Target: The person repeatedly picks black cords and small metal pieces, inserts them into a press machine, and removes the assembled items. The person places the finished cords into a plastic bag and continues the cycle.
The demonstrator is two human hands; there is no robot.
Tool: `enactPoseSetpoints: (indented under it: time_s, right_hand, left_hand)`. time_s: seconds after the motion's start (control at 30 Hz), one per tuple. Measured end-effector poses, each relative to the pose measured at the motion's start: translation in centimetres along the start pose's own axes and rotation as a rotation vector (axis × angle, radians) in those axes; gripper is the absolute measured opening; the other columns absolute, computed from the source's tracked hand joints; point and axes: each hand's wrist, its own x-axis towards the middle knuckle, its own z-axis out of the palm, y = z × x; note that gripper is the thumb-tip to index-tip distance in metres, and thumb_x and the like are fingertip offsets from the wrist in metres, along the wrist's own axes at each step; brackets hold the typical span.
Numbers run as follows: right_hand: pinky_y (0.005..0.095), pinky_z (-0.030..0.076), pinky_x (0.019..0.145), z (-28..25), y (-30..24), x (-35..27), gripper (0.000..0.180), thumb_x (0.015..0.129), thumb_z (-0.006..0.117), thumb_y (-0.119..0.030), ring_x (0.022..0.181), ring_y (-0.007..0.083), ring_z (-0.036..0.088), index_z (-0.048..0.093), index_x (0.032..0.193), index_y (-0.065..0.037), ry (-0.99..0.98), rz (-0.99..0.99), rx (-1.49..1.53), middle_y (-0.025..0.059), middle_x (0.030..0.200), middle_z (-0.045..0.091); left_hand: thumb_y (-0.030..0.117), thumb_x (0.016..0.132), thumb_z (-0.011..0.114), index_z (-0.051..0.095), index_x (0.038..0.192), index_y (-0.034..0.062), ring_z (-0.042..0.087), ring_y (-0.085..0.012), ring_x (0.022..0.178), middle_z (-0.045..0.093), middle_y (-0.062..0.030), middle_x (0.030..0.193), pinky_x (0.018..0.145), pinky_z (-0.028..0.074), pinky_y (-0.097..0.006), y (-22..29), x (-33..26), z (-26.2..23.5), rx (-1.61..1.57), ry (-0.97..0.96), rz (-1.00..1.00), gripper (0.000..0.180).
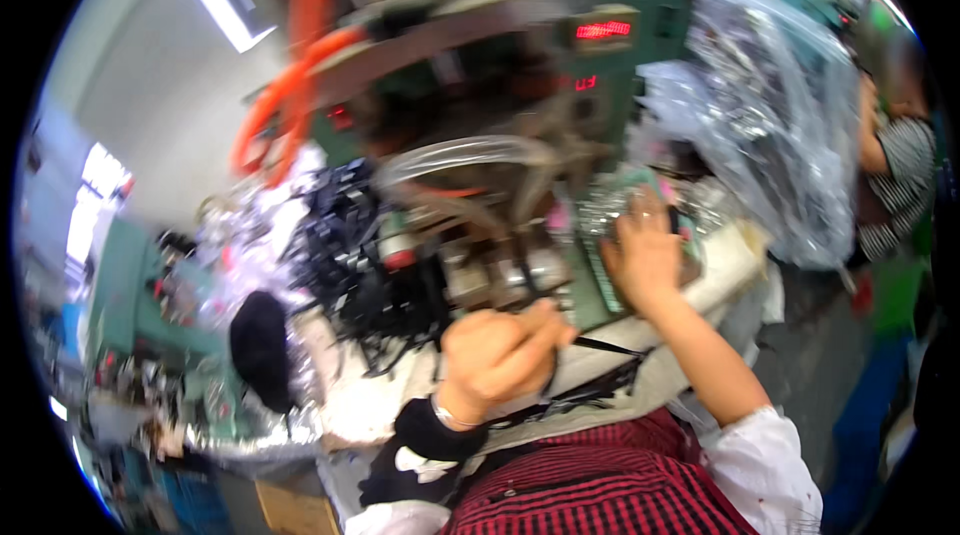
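Observation:
My left hand (505, 350), with a black sleeve and a bracelet at its wrist, is closed in front of the machine. It pinches a thin black strap (608, 346), whose end sticks out to the right past my fingertips. My right hand (645, 255) reaches forward, fingers stretched out and somewhat blurred, over a green tray (603, 295) holding small shiny clear pieces (603, 203). Whether its fingertips touch any piece, I cannot tell. Metal fixture parts (480, 280) of the machine stand just beyond my left hand.
The green machine (655, 30) with red displays rises ahead, a clear hose (470, 155) looping before it. Left lie a heap of black straps (360, 245) and a black rounded item (260, 350). A large plastic bag (770, 125) stands right; beyond it, a person in striped clothing (900, 175).

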Motion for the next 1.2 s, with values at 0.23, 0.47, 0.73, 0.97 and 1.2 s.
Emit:
enactPoseSetpoints:
  time_s: [0.23,0.47,0.73,0.97,1.2]
  right_hand:
    - [0.0451,0.051,0.087,-0.7,1.7,-0.5,0.013,0.08,0.07,-0.005,0.111,0.0367,0.061,0.065,0.091,-0.001,0.207,0.005,0.239,0.0171,0.105,0.068]
    - [0.0406,0.051,0.076,-0.4,0.5,0.9,0.01,0.08,0.07,-0.006,0.085,0.0313,0.065,0.069,0.09,-0.004,0.283,0.083,0.495,0.0118,0.088,0.07]
    - [0.0227,0.047,0.078,-0.1,3.4,-2.5,0.013,0.093,0.065,-0.004,0.084,0.0071,0.059,0.07,0.106,-0.001,0.367,0.596,1.182,0.0002,0.094,0.069]
    - [0.0256,0.048,0.085,-1.5,-1.2,0.0,0.018,0.092,0.07,-0.006,0.091,0.0112,0.064,0.074,0.108,-0.001,0.167,0.601,1.389,0.0047,0.1,0.074]
    - [0.0299,0.05,0.088,-4.6,-9.6,1.0,0.042,0.085,0.071,0.0,0.093,0.0173,0.066,0.062,0.126,0.001,0.184,0.281,1.364,0.0112,0.097,0.069]
  left_hand:
    - [0.005,0.086,0.07,0.076,0.1,0.0102,0.062,-0.0181,0.065,0.075,-0.0038,0.097,0.058,0.048,-0.031,2.7,-4.6,-11.0,0.949,-0.258,-0.271,0.017]
    - [0.013,0.076,0.075,0.074,0.084,-0.0007,0.064,-0.0372,0.083,0.066,-0.0182,0.092,0.075,0.051,-0.045,-11.9,-19.8,-17.2,0.984,-0.206,-1.084,0.016]
    - [0.009,0.074,0.073,0.07,0.104,-0.0005,0.062,-0.0266,0.06,0.062,-0.0117,0.064,0.062,0.05,-0.037,-14.0,-27.3,-17.3,0.613,-0.104,-1.394,0.031]
    - [0.001,0.097,0.061,0.06,0.133,-0.0028,0.067,-0.0081,0.089,0.074,-0.0091,0.104,0.069,0.047,-0.017,-5.6,-14.6,-17.2,-0.255,0.409,-1.383,0.036]
    - [0.006,0.1,0.061,0.069,0.105,-0.005,0.057,-0.007,0.069,0.068,-0.0045,0.088,0.056,0.038,-0.019,-5.8,-10.6,-12.7,-0.017,0.466,-1.134,0.015]
